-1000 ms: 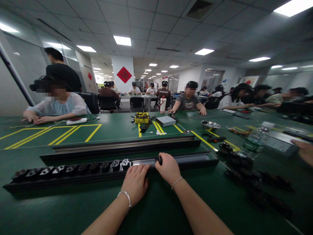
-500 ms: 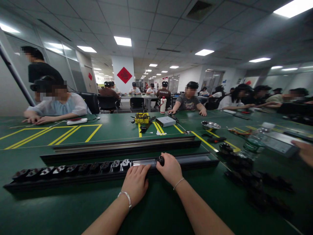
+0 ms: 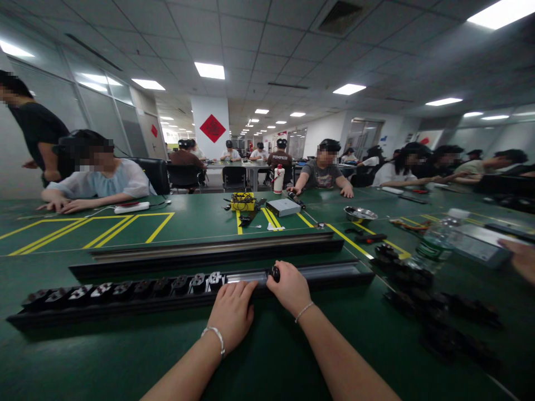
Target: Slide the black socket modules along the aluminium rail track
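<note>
A long black metal rail lies across the green table, with a row of black socket modules in its left part; several have white or silvery faces. My left hand rests over the rail's front edge just right of this row, fingers stretched out and thumb lower down. Beside it, my right hand is closed on a small black module at the rail's channel. Much of that module is hidden by my fingers. Behind lies a second long black rail, parallel to the first.
Loose black modules lie heaped at right near a plastic bottle. Farther back are a metal bowl, a grey box and a yellow box with cables. Co-workers sit around; another person's hand shows at the right edge.
My hands, the rail and the module look almost the same as before. At the far left, a standing person in black has moved further left.
</note>
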`<move>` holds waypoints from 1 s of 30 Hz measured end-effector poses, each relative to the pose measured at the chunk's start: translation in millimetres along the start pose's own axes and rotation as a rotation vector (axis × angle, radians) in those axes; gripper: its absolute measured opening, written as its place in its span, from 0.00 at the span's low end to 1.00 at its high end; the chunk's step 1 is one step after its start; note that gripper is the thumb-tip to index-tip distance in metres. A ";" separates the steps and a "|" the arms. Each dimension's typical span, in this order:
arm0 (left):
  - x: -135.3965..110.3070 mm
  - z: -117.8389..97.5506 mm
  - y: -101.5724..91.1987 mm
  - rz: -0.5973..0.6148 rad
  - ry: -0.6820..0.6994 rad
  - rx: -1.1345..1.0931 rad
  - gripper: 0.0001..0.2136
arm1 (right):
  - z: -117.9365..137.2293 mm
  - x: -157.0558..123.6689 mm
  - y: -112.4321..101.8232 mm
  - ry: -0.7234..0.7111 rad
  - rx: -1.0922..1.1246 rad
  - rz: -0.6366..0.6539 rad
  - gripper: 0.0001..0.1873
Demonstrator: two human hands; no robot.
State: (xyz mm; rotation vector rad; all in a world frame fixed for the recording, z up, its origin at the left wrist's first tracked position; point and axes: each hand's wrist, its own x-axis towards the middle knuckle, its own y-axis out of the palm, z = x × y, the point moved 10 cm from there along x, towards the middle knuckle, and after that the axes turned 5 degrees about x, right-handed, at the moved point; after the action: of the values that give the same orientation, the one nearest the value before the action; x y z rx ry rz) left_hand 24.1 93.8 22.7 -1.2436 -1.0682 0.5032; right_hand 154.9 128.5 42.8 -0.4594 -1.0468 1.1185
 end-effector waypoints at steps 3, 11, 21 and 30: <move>-0.2 0.1 0.1 0.000 0.000 0.005 0.22 | -0.2 0.6 2.1 0.003 -0.001 0.025 0.08; -0.2 -0.5 -0.2 -0.011 0.005 -0.003 0.22 | -0.3 2.4 5.4 0.006 -0.004 0.058 0.08; -0.1 0.2 0.6 0.013 -0.001 0.002 0.22 | 2.7 0.6 0.3 -0.040 -0.006 0.035 0.08; -0.2 -0.6 -1.2 0.014 -0.005 0.007 0.22 | 4.8 -1.1 -6.7 -0.054 -0.038 -0.005 0.09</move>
State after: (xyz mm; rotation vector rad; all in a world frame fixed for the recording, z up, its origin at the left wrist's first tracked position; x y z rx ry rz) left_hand 24.3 93.0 23.8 -1.2446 -1.0623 0.5208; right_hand 154.0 123.9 49.6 -0.4590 -1.1172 1.1132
